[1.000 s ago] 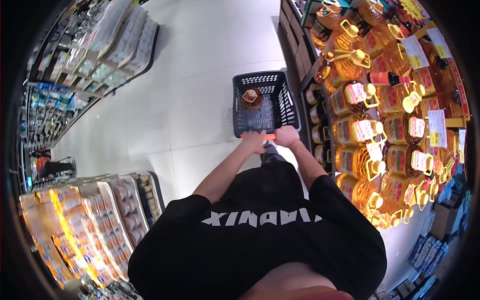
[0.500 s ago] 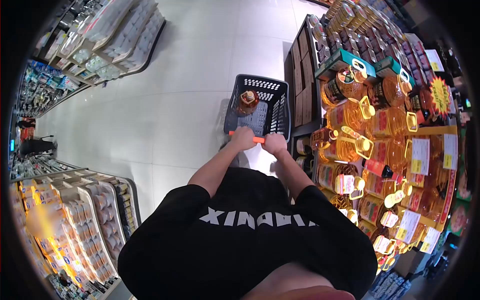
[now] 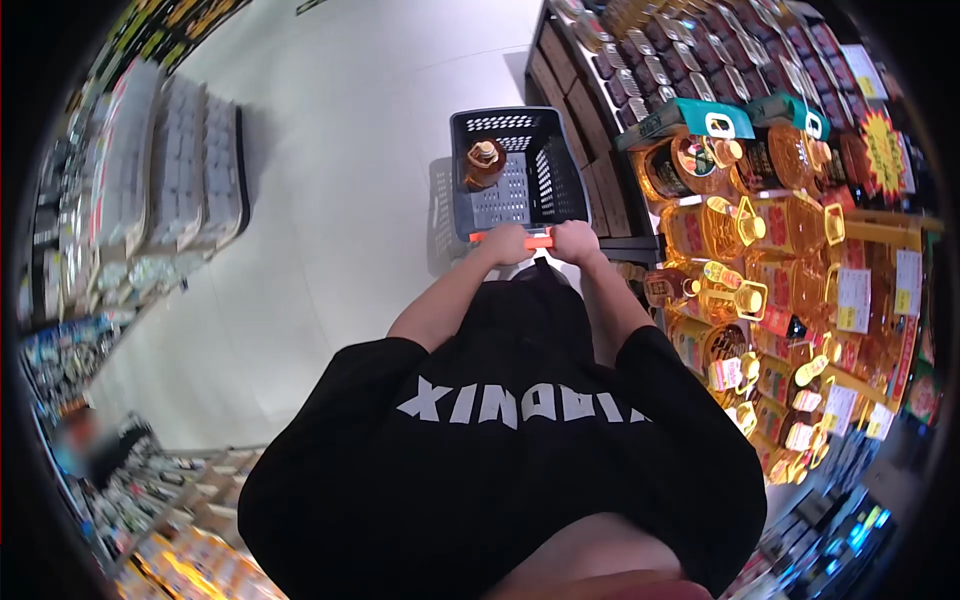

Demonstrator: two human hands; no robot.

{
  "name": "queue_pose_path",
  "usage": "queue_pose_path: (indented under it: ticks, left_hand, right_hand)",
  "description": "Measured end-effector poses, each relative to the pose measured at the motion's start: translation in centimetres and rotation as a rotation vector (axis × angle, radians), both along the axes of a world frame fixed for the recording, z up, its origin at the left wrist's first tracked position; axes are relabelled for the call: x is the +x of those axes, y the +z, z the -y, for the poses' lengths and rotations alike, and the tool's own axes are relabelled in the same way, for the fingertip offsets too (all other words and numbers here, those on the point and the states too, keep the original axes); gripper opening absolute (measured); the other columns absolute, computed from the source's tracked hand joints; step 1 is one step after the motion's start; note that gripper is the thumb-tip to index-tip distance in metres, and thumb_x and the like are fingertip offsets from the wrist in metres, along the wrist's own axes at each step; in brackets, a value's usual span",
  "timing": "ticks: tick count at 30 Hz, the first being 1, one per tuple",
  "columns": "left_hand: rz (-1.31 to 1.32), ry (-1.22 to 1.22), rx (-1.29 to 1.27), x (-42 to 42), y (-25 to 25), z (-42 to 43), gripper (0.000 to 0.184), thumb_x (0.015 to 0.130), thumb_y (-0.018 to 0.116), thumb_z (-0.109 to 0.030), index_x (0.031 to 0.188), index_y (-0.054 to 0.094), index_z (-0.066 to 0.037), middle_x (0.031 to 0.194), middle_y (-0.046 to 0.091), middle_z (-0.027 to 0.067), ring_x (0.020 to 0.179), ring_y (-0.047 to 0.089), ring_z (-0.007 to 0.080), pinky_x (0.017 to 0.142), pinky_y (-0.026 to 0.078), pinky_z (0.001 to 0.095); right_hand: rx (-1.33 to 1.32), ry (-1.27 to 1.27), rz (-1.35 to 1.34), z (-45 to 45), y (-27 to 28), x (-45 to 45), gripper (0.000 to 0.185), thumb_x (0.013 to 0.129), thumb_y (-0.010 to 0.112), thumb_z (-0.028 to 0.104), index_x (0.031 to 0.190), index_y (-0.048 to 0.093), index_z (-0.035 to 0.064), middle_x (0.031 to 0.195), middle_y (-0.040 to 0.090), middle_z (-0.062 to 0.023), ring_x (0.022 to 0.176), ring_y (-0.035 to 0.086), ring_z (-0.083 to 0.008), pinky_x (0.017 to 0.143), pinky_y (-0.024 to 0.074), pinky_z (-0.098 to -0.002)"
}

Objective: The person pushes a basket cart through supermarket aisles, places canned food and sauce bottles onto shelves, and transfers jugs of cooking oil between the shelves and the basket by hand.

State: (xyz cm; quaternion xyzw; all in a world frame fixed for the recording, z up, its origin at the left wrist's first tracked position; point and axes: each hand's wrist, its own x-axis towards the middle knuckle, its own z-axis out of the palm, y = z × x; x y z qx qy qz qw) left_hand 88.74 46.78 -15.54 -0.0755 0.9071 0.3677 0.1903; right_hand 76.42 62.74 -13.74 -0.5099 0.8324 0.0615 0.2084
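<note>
Both of my hands grip the orange handle (image 3: 538,242) at the near end of a dark grey shopping basket (image 3: 578,180). My left hand (image 3: 508,244) is wrapped round the handle's left part. Close beside it, my right hand (image 3: 574,241) is closed round the right part. Inside the basket, toward its left side, stands a bottle of amber liquid (image 3: 485,166) with a pale cap. The basket's perforated bottom and walls show around the bottle. What carries the basket underneath is hidden.
Along the right runs a display of large golden oil bottles (image 3: 705,230) with price cards (image 3: 853,300). Stacked boxes (image 3: 590,140) form its side, close to the basket. A rack of packaged goods (image 3: 165,170) stands to the left across the pale floor (image 3: 330,200).
The basket and my hands have advanced along the aisle, and the view has turned somewhat. The left rack now appears nearer and lower. Both hands keep their hold on the handle.
</note>
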Motion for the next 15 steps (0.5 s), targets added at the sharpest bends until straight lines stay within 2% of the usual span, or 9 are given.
queue_pose_path:
  ticks: [2,6,9,15]
  left_hand:
    - [-0.025,-0.010,0.000,-2.1,-2.4,2.0,0.032,0.076,0.070,-0.037,0.090,0.075,-0.009,0.088,0.071,0.0201,0.085,0.068,0.0388,0.080,0.054,0.0479]
    - [0.022,-0.032,-0.010,-5.9,-0.7,5.9,0.029,0.076,0.069,-0.035,0.089,0.075,-0.010,0.086,0.071,0.0183,0.082,0.068,0.0393,0.076,0.054,0.0483]
    - [0.032,-0.024,-0.029,-8.8,0.0,8.4,0.028,0.076,0.067,-0.033,0.088,0.075,-0.009,0.088,0.071,0.0191,0.084,0.069,0.0380,0.079,0.055,0.0480]
    - [-0.014,0.016,-0.095,-14.6,0.2,13.3,0.028,0.074,0.070,-0.035,0.088,0.075,-0.011,0.085,0.071,0.0174,0.082,0.069,0.0375,0.076,0.055,0.0478]
  right_hand:
    - [0.025,-0.024,0.033,2.1,0.8,-1.7,0.024,0.076,0.067,0.034,0.076,0.074,0.0108,0.079,0.073,-0.0128,0.077,0.072,-0.0326,0.072,0.0578,-0.0426]
    - [-0.019,0.003,0.038,5.1,1.0,-5.5,0.025,0.076,0.067,0.035,0.076,0.074,0.0110,0.077,0.072,-0.0122,0.075,0.072,-0.0319,0.071,0.0577,-0.0423]
    - [-0.045,0.011,0.036,8.2,1.3,-8.3,0.025,0.074,0.068,0.035,0.075,0.074,0.0111,0.076,0.072,-0.0122,0.075,0.072,-0.0315,0.070,0.0575,-0.0422]
    - [-0.080,0.036,0.073,12.8,1.6,-14.4,0.024,0.074,0.068,0.034,0.073,0.073,0.0104,0.075,0.072,-0.0133,0.073,0.071,-0.0316,0.068,0.0569,-0.0418]
